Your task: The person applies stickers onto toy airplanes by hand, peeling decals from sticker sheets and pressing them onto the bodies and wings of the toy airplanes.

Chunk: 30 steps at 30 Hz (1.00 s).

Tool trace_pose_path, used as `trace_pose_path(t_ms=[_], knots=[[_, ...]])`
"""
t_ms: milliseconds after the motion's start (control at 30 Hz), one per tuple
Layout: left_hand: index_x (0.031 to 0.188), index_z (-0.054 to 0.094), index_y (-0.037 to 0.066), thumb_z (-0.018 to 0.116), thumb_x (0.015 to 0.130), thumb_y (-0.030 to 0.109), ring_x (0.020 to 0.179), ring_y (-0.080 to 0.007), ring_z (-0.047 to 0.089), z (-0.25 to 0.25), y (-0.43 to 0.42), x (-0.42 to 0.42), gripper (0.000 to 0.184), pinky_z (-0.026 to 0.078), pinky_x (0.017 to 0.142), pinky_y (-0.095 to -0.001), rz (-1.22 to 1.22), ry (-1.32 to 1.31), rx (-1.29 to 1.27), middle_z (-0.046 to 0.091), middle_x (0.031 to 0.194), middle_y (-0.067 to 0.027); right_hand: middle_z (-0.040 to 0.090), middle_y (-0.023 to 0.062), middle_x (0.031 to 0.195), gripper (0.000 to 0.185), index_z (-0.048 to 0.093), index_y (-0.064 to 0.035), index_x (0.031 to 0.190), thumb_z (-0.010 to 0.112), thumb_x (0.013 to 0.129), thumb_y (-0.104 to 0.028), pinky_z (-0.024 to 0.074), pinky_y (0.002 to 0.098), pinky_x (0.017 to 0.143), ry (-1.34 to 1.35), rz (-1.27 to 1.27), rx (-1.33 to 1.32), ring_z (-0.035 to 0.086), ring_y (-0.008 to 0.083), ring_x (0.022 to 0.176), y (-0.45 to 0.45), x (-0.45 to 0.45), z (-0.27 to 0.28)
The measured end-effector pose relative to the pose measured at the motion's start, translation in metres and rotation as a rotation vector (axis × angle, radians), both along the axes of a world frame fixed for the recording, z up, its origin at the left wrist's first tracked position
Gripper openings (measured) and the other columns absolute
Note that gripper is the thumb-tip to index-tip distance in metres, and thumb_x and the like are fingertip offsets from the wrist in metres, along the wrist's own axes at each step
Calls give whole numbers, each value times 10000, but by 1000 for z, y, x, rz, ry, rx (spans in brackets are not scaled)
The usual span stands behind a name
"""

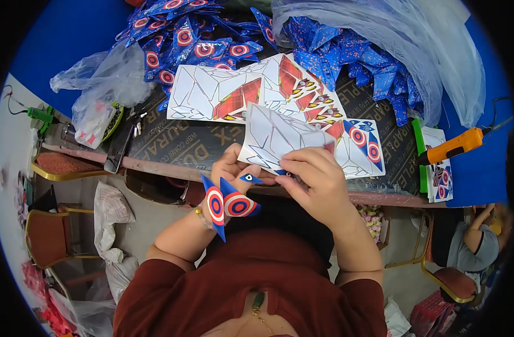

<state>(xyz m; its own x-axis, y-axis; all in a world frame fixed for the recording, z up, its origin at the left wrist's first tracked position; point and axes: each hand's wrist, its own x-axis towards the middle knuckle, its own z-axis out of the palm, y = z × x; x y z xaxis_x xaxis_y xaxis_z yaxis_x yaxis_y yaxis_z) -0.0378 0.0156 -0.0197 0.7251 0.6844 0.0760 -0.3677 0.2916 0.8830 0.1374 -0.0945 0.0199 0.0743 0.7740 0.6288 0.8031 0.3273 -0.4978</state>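
My left hand (pixel 233 164) is closed on the lower left edge of a sticker sheet (pixel 282 132), which is mostly bare white backing with printed outlines. Peeled blue stickers with red and white rings (pixel 240 205) cling to that hand and wrist, and a small blue eye sticker (pixel 249 178) is on the thumb. At the sheet's lower edge, the thumb and forefinger of my right hand (pixel 317 178) pinch together beside a bit of blue sticker. Whether they grip the sticker alone or the sheet with it is hard to see. More sticker sheets (pixel 198 90) with red pieces lie beneath.
Blue pieces with ring stickers (pixel 184 42) are heaped at the back left. Plain blue speckled pieces (pixel 347 53) spill from a clear plastic bag (pixel 392 33) at the back right. An orange-handled tool (pixel 456 147) lies at right; a green glue gun (pixel 41 115) is at left.
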Motion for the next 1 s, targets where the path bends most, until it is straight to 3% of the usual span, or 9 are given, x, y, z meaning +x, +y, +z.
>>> trace_pose_path(t_ms=[267, 400, 500, 633, 733, 767, 867, 967, 1000], knots=[[1361, 463, -34, 532, 1008, -3, 1125, -247, 666, -3, -5, 1, 361, 586, 965, -402, -13, -36, 197, 645, 1246, -174, 700, 77, 966, 156, 698, -28, 915, 755, 771, -28, 513, 410, 803, -94, -36, 97, 658, 292, 894, -1, -1, 2], [1369, 464, -35, 517, 1019, 19, 1151, -270, 657, 0, -1, 4, 358, 584, 957, -415, -50, -98, 227, 629, 1269, -188, 719, 125, 945, 109, 709, 3, 931, 710, 822, 16, 533, 388, 789, 160, -136, 109, 678, 308, 854, -7, 9, 9], [1399, 441, -20, 523, 1010, 35, 1013, -287, 713, -4, 38, 12, 401, 604, 915, -410, 110, -15, 328, 681, 1149, -192, 727, 144, 998, 97, 723, 31, 968, 677, 883, 34, 535, 323, 828, 367, -208, 173, 694, 243, 898, -15, 19, 11], [1297, 497, 2, 575, 998, 114, 988, -363, 720, 1, 100, 12, 328, 624, 899, -446, 321, 20, 55, 668, 1156, -211, 725, 143, 1021, 105, 723, 38, 993, 660, 909, 29, 532, 310, 837, 387, -214, 157, 691, 223, 920, -24, 30, 7], [1425, 378, 18, 555, 1036, 216, 1005, -373, 717, -4, 131, -10, 471, 618, 853, -404, 264, 42, -105, 638, 1214, -257, 723, 145, 1016, 112, 723, 34, 1000, 659, 908, 28, 532, 313, 838, 365, -249, 106, 691, 226, 924, -34, 37, -2], [1517, 253, 41, 596, 1021, 170, 859, -323, 728, -13, 136, -21, 616, 615, 721, -358, 293, 162, 47, 679, 1099, -243, 723, 145, 1013, 116, 724, 33, 1002, 658, 907, 29, 533, 316, 838, 371, -276, 78, 691, 226, 923, -36, 40, -5], [1584, 198, 122, 665, 955, 86, 601, -130, 613, 2, 128, -36, 784, 467, 472, -239, 662, 439, 410, 693, 889, -115, 709, 145, 1017, 135, 714, 27, 1011, 703, 876, 25, 532, 327, 828, 350, -333, 117, 682, 250, 913, -41, 48, -13], [1521, 366, 76, 657, 963, 65, 583, -84, 573, 8, 108, -36, 630, 413, 472, -204, 575, 353, 441, 650, 768, -42, 687, 140, 1003, 224, 692, 13, 1031, 773, 822, 16, 528, 341, 786, 127, -406, 234, 661, 277, 882, -38, 49, -12], [1339, 587, 24, 635, 967, 85, 614, -86, 591, 4, 90, -29, 380, 443, 513, -209, 324, 229, 287, 657, 794, -31, 657, 128, 974, 329, 659, -11, 1031, 854, 769, -55, 515, 357, 749, 46, -386, 282, 632, 293, 849, -35, 47, -11]])
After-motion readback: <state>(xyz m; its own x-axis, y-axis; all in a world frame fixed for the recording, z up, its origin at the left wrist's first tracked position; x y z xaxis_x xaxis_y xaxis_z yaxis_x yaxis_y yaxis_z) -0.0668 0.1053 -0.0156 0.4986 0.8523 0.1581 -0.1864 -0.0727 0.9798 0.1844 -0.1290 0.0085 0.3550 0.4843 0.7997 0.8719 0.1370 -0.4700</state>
